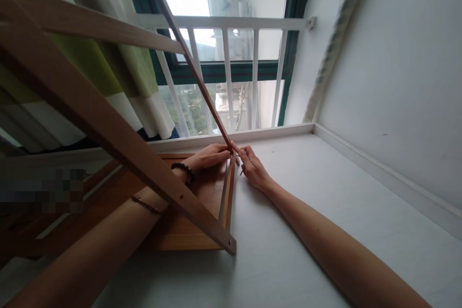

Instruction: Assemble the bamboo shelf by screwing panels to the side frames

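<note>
A wooden frame with a brown panel (202, 197) lies on the pale floor. Its near leg (119, 139) slants across the view, and its thin far leg (204, 89) runs down to a corner joint. At that joint my left hand (211, 155) has its fingers closed around the low end of the far leg; its fingertips are partly hidden. From the right, my right hand (254, 168) pinches a small thin metal tool (242, 172), seemingly bent, against the outer side of the joint. The tool's exact kind is too small to make out.
A crossbar (108, 26) joins the two legs at upper left. White railing (225, 72) stands before the window, with a striped curtain (119, 72) to the left. A white wall (397, 82) bounds the right side. A bolt (230, 242) shows at the near leg's end.
</note>
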Motion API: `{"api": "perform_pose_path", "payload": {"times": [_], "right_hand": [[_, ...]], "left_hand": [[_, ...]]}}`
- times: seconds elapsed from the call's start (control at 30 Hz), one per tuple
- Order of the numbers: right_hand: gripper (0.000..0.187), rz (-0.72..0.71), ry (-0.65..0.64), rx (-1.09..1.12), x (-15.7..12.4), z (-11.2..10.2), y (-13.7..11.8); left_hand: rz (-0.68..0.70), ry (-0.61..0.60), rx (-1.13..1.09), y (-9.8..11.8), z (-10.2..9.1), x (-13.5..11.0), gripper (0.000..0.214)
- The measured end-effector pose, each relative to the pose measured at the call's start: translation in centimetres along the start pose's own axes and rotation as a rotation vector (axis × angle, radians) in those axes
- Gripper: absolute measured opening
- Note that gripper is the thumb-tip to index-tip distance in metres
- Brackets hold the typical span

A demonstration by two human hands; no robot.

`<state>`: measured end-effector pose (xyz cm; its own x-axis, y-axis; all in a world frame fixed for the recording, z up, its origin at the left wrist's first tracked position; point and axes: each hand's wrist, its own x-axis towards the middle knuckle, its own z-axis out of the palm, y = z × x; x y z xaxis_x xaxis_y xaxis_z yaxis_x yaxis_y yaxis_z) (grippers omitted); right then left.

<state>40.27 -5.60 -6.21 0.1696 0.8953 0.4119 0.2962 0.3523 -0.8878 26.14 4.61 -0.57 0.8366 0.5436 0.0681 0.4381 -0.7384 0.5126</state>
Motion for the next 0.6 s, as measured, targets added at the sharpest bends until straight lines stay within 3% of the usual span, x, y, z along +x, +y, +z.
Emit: {"api": "perform_pose_path", "payload": {"times": [0.17, 0.37, 0.6], "right_hand": [[0.03, 0.077, 0.095, 0.011, 0.4, -0.1, 0.5], [0.022, 0.097, 0.194, -0.199, 0.3, -0.1, 0.6], [0.022, 0.124, 0.158, -0.115, 0.3, -0.1, 0.2]], "left_hand": [[-0.025, 0.103, -0.063, 0.5, -0.2, 0.7, 0.048], [-0.022, 0.168, 0.176, 0.8, -0.4, 1.7, 0.043], [-0.029, 0.194, 0.261, 0.1, 0.2, 1.9, 0.044]]}}
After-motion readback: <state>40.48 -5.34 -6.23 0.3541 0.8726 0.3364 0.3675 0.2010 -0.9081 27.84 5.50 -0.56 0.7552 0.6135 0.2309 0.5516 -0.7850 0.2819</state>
